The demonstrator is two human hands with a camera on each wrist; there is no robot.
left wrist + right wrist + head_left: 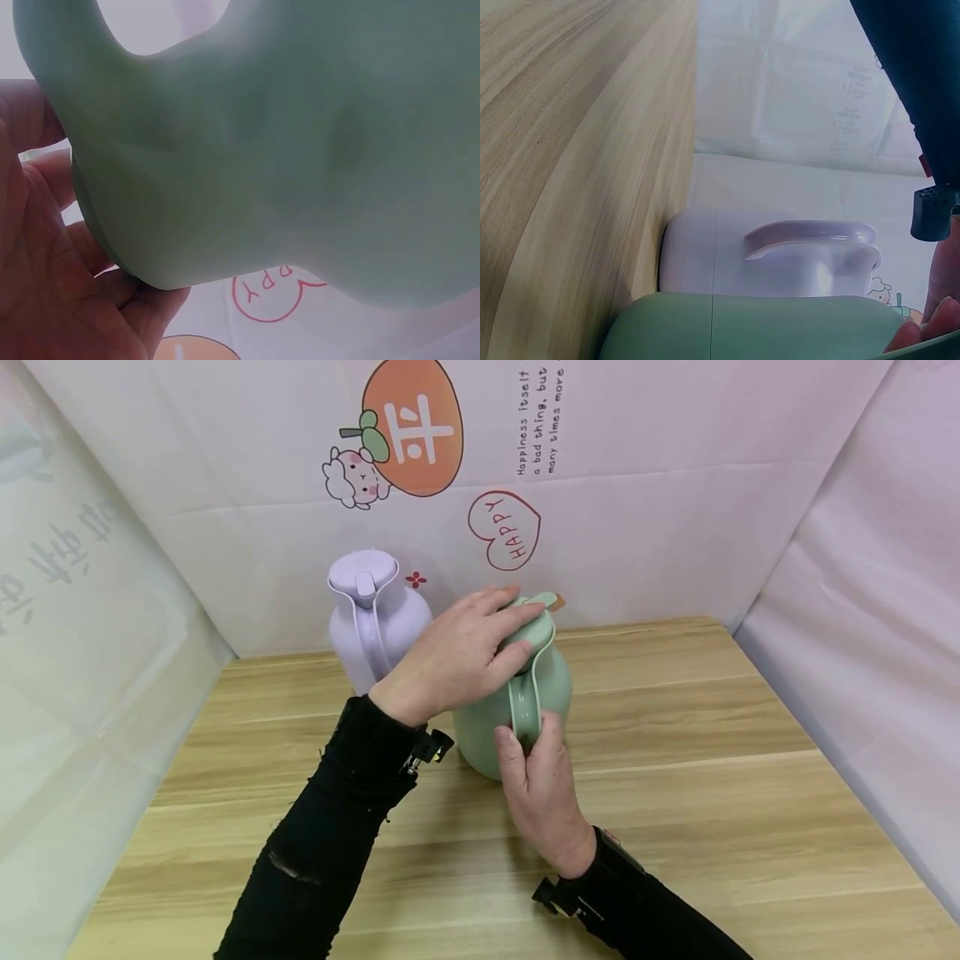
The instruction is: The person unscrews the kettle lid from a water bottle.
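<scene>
A green thermos jug point(480, 735) stands on the wooden table, its handle point(526, 703) facing me. From above, my left hand point(457, 652) holds the jug's lid point(537, 632), fingers laid across it and bent over its edge. In the left wrist view those fingers point(82, 244) reach round the top of the jug. My right hand point(546, 793) grips the lower part of the handle, thumb on its left and fingers on its right. Some of the lid is hidden under the left hand.
A lavender thermos jug point(378, 618) stands just behind and left of the green one, partly covered by my left hand. A white printed cloth point(637, 527) hangs behind the wooden table point(712, 793), with more pale cloth on both sides.
</scene>
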